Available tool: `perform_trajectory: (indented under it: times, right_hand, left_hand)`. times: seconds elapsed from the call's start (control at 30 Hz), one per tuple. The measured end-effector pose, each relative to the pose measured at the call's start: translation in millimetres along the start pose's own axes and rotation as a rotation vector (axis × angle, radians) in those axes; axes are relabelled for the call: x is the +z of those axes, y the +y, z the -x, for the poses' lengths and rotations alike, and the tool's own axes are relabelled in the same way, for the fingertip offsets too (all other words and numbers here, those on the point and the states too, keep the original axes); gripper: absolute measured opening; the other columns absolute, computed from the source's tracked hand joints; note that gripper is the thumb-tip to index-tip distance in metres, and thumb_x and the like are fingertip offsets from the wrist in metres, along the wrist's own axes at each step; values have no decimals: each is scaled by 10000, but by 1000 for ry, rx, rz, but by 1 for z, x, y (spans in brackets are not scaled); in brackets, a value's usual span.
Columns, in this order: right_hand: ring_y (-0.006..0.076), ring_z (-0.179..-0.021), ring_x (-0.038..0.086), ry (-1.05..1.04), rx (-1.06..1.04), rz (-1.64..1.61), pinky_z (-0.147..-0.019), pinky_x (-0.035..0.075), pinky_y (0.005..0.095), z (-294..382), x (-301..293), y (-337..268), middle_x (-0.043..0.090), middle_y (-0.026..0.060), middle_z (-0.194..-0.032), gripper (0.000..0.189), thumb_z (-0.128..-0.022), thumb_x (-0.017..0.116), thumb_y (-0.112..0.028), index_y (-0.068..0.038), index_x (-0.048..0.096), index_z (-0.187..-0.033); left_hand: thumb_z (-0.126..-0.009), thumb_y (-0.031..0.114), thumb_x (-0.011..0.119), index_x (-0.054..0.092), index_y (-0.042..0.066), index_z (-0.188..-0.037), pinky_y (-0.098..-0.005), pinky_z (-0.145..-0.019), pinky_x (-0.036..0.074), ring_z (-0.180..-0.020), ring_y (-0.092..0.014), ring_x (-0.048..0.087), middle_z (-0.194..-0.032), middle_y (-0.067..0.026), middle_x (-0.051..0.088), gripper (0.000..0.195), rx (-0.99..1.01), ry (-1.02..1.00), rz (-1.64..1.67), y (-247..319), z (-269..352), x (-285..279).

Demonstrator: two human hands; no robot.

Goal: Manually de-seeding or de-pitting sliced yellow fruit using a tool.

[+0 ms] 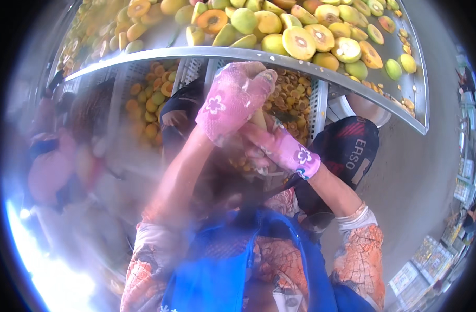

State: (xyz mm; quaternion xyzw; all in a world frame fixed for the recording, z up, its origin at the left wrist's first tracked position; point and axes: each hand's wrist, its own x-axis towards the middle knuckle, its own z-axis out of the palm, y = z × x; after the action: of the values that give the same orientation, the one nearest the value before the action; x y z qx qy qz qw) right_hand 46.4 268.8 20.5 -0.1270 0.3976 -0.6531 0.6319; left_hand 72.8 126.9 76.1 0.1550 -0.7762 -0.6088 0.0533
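Both hands wear pink knit gloves with a flower print. My left hand (232, 101) is at the front rim of a metal table (378, 95), its fingers curled, but what lies inside them is hidden. Just below and to the right, my right hand (279, 144) is closed around a pale yellow-green piece of fruit (258, 120), mostly covered by the gloves. Halved and whole yellow-green fruits (299, 43) lie heaped on the table. Beneath its rim, a plastic crate (319, 109) holds many small orange-yellow pieces (294, 93).
Another crate (119, 101) with fruit stands to the left under the table. A white bucket (372, 111) is by the right knee. A person (54, 167) is blurred at the left. Stacked crates (423, 259) stand far right.
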Motion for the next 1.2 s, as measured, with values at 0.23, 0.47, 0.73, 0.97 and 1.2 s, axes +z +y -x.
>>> perform_trajectory:
  times: [0.23,0.47,0.73,0.97,1.2]
  right_hand:
    - [60,-450,348,-259,90,-296,-386,260,223,9,-3,1,395,-40,-609,169,-941,559,-278,-123,490,-952]
    - [46,-476,388,14,154,-101,-412,289,191,2,-3,-3,429,-43,-637,192,-933,578,-296,-124,496,-957]
    - [48,-445,369,26,205,-7,-391,292,199,13,-4,-1,418,-40,-614,269,-909,595,-332,-90,504,-983]
    - [33,-409,299,83,197,109,-367,242,190,3,22,-1,365,-49,-599,267,-909,586,-337,-95,479,-878]
    - [18,-388,302,-339,393,-479,-355,252,166,-4,23,-5,367,-55,-587,226,-930,576,-295,-112,443,-933]
  left_hand:
    - [-886,251,547,610,-18,-747,-297,-614,438,-647,-135,525,-683,-54,585,309,-92,95,110,12,7,12]
    - [-906,279,559,607,-20,-816,-267,-657,446,-672,-132,544,-732,-56,583,316,-16,-180,354,-37,-6,-9]
    - [-903,410,578,641,-54,-1028,-270,-686,480,-744,-148,589,-836,-83,650,484,67,90,278,-49,16,7]
    - [-903,317,581,692,-45,-872,-288,-654,489,-646,-114,561,-655,-71,636,380,127,-173,93,-33,13,-38]
    - [-918,365,540,670,-34,-824,-279,-642,473,-694,-157,586,-692,-100,638,430,205,-194,454,-52,23,-45]
